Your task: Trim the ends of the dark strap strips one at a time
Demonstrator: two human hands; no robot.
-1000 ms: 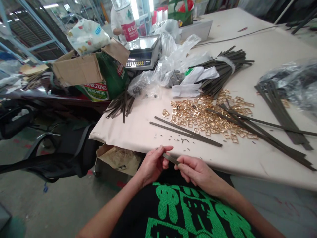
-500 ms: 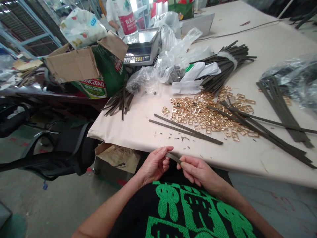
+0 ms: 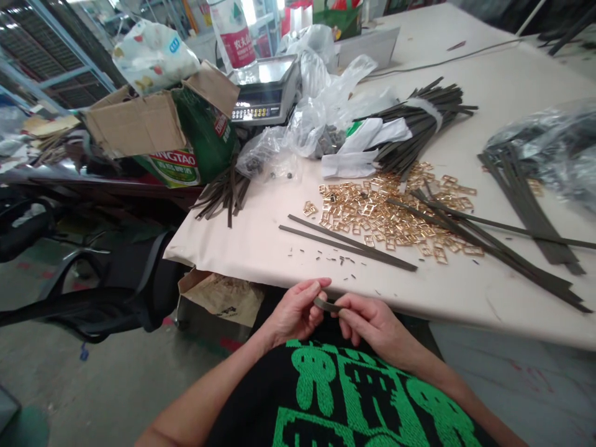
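A short curved piece of dark grey-brown strap [image 3: 327, 305] spans the gap between my two hands, just off the table's front edge. My left hand [image 3: 298, 310] pinches its left end between thumb and fingers. With thumb and forefinger, my right hand [image 3: 365, 320] grips the other end. Parts of the strap are covered by the fingers. Beyond the hands, two long dark straps [image 3: 347, 242] lie on the table beside scattered small dark offcuts [image 3: 342, 259]. Behind them spreads a heap of gold rectangular buckles [image 3: 382, 214].
More straps [image 3: 516, 261] lie at the right, near a clear plastic bag [image 3: 549, 152]. A tied strap bundle [image 3: 419, 124], white gloves [image 3: 354, 162], a scale [image 3: 267, 99] and a Tsingtao carton [image 3: 139, 127] stand farther back. A black chair [image 3: 135, 279] is left of the table [image 3: 465, 310].
My hands have drawn slightly closer together, and the strap between them is bent more. The view has shifted slightly. The person's arm behind the bottle no longer shows.
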